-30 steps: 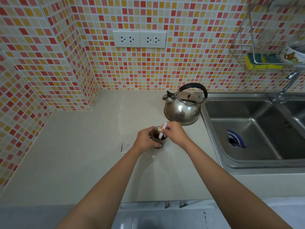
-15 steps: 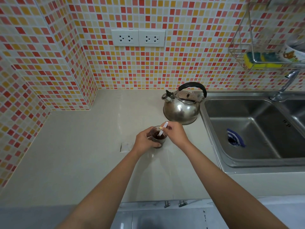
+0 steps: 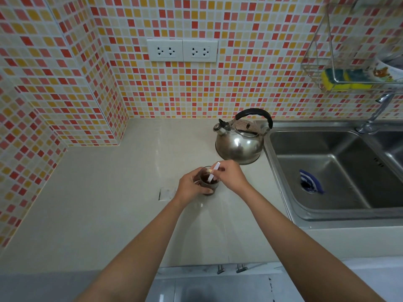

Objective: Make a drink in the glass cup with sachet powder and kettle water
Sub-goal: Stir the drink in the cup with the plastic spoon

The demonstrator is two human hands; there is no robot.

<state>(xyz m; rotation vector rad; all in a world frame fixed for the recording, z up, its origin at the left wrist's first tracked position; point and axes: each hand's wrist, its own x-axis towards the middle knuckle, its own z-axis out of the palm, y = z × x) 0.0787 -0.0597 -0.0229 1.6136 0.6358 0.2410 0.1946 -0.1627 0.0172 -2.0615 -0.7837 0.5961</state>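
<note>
Gripping the glass cup [image 3: 207, 184] with my left hand [image 3: 189, 185], fingers curled tight round its side, I've got it standing on the table [image 3: 109, 203] just in front of the kettle [image 3: 239, 142]. My right hand [image 3: 231, 178] pinches a white stirrer [image 3: 213, 173], its tip down in the dark drink.

Counter [image 3: 104, 192] left open; kettle [image 3: 239, 147] close behind glass cup [image 3: 207, 184]; sink [image 3: 322, 171] right.
</note>
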